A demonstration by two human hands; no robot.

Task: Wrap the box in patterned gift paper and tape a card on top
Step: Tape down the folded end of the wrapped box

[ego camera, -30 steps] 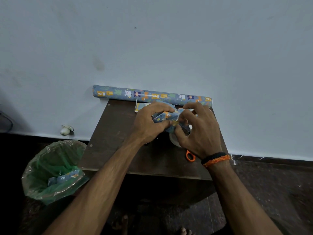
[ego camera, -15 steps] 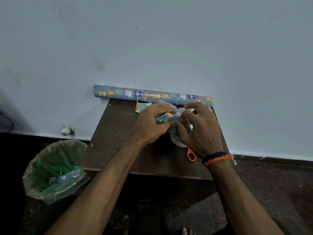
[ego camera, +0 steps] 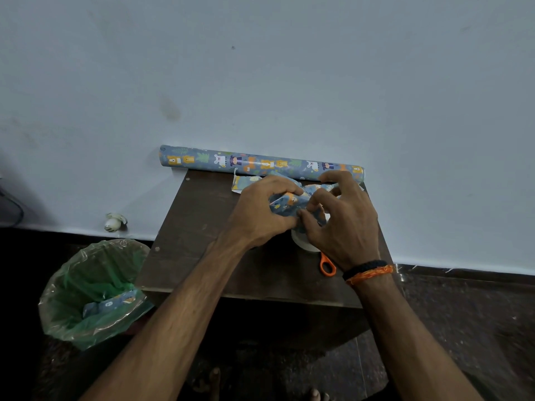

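A bin (ego camera: 86, 287) lined with a green bag is being seen on the dark floor at the far left, and a scrap (ego camera: 110, 303) of patterned paper is lying inside it. A small white object (ego camera: 114, 222) is sitting at the foot of the wall (ego camera: 260, 68), just behind the bin.

A dark table (ego camera: 202, 241) is standing against the wall. Along its far edge a roll (ego camera: 260, 162) of blue animal-print paper is lying, touching the wall. A loose piece of paper (ego camera: 241, 182) is lying just in front of the roll.

Above the table's middle, the box (ego camera: 285, 202), already covered in the blue paper, is being held between both hands. It is being gripped at its left end by the left hand (ego camera: 260, 215), whose fingers are curled over the top with the thumb underneath. At the right end, the paper is being pinched by the thumb and forefinger of the right hand (ego camera: 344, 224), while the remaining fingers are being held spread and slightly raised. Black and orange bands (ego camera: 367, 272) are being worn on the right wrist.

Under the right hand a tape roll (ego camera: 304, 243) is partly showing on the table, and an orange scissor handle (ego camera: 327, 266) is lying just beside it.
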